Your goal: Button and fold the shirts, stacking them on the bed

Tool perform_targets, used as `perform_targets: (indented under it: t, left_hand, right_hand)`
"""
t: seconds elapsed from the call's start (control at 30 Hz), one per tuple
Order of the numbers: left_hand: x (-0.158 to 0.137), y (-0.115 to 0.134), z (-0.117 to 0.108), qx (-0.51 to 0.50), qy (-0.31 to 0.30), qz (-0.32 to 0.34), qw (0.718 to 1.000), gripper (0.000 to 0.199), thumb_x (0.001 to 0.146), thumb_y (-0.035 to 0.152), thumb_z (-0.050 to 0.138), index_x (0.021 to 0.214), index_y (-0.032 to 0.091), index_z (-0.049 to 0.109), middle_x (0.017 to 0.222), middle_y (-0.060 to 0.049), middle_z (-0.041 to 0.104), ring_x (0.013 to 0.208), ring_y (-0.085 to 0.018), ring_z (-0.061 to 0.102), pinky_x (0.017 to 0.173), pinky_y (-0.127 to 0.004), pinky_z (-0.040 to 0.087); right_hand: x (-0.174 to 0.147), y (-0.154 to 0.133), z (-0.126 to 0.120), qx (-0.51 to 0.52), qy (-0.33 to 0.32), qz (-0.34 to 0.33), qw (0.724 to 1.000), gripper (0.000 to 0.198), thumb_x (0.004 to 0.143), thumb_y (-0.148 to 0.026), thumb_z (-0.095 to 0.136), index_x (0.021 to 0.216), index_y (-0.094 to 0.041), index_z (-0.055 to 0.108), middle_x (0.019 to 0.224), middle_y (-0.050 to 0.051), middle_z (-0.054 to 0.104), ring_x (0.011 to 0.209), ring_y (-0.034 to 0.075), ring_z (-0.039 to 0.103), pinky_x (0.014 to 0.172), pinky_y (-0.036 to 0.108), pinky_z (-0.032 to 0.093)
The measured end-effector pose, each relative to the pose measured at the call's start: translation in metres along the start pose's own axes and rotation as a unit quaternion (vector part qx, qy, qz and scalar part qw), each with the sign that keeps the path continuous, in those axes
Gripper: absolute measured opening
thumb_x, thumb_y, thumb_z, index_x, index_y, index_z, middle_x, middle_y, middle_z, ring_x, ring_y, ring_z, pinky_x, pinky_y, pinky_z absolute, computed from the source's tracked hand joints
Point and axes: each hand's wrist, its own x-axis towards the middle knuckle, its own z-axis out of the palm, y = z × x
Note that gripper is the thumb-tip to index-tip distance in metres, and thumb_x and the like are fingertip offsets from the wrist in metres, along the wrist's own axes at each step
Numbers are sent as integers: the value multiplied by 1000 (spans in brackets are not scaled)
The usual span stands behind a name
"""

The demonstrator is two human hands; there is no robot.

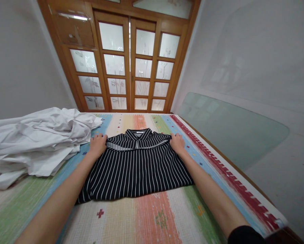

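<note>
I see the black cloth shirt with thin white stripes (141, 173) lying between the two hands, its collar pointing away from the person. It looks longest from side to side. The left hand (98, 144) and right hand (177, 143) are equally near, each grip pinching a top corner. Under it is a flat, many-coloured striped cloth cover (116, 222). A crumpled white cloth heap (40, 139) sits close by the left hand and might get in its way.
</note>
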Motion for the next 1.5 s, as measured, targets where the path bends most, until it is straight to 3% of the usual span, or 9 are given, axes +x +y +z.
perform_targets:
  t: [0.1, 0.2, 0.4, 0.6, 0.77, 0.97, 1.13, 1.27, 1.5]
  left_hand:
    - [9, 4, 4, -46, -27, 43, 998, 36, 85, 14, 41, 106, 17, 70, 112, -17, 69, 110, -36, 60, 91, -47, 46]
    - [15, 3, 14, -95, -11, 49, 994, 41, 83, 10, 36, 105, 16, 71, 107, -14, 72, 105, -32, 63, 92, -44, 47]
    - [15, -9, 40, -206, 63, 39, 976, 43, 81, 17, 34, 108, 10, 67, 110, -15, 71, 105, -29, 63, 98, -41, 46]
    - [14, -17, 41, -258, 46, 111, 959, 47, 71, 30, 44, 110, 13, 65, 112, -13, 70, 106, -30, 60, 99, -45, 45]
    - [17, -21, 42, -259, 30, 134, 956, 50, 64, 28, 46, 108, 14, 66, 111, -13, 70, 107, -30, 60, 100, -45, 45]
    - [24, -34, 43, -226, 2, 109, 968, 47, 63, 20, 42, 101, 20, 69, 110, -8, 73, 109, -27, 62, 103, -43, 43]
    - [21, -37, 37, -238, -11, 85, 968, 38, 75, 32, 45, 102, 21, 69, 113, -7, 73, 110, -27, 63, 104, -43, 43]
    - [21, -37, 35, -250, -13, 99, 963, 40, 70, 28, 46, 102, 22, 69, 115, -6, 73, 111, -25, 63, 105, -38, 43]
    - [30, -34, 33, -232, -4, 93, 968, 36, 80, 32, 40, 99, 19, 68, 109, -10, 73, 106, -28, 66, 98, -39, 47]
  right_hand:
    - [4, -2, -2, 8, -16, -18, 1000, 36, 94, -17, 41, 119, -19, 68, 127, 17, 56, 119, 31, 49, 91, 39, 44]
    - [6, -3, 1, 37, -27, 5, 999, 36, 94, -20, 40, 116, -17, 69, 122, 16, 60, 115, 30, 51, 89, 37, 44]
    - [9, 0, 10, 89, 22, 46, 995, 35, 95, -24, 39, 112, -14, 68, 113, 15, 63, 105, 27, 55, 88, 35, 42]
    - [12, 6, 16, 165, 81, 60, 981, 31, 93, -25, 44, 103, -17, 72, 104, 10, 62, 91, 21, 58, 83, 30, 42]
    - [15, 9, 15, 194, 104, 51, 974, 31, 90, -23, 45, 101, -15, 72, 100, 11, 58, 89, 22, 58, 84, 32, 43]
    - [13, 12, 8, 174, 55, 83, 980, 30, 91, -27, 46, 111, -16, 64, 110, 13, 59, 96, 24, 60, 86, 33, 44]
    - [10, 14, 3, 151, -9, 120, 981, 36, 94, -32, 41, 124, -14, 51, 111, 17, 65, 99, 28, 63, 84, 36, 45]
    - [5, 14, 0, 140, -16, 118, 983, 43, 93, -34, 44, 130, -12, 45, 111, 19, 67, 101, 30, 65, 84, 37, 46]
    - [-2, 13, -6, 57, -47, 109, 991, 43, 93, -36, 42, 126, -11, 50, 102, 20, 68, 100, 34, 66, 81, 42, 48]
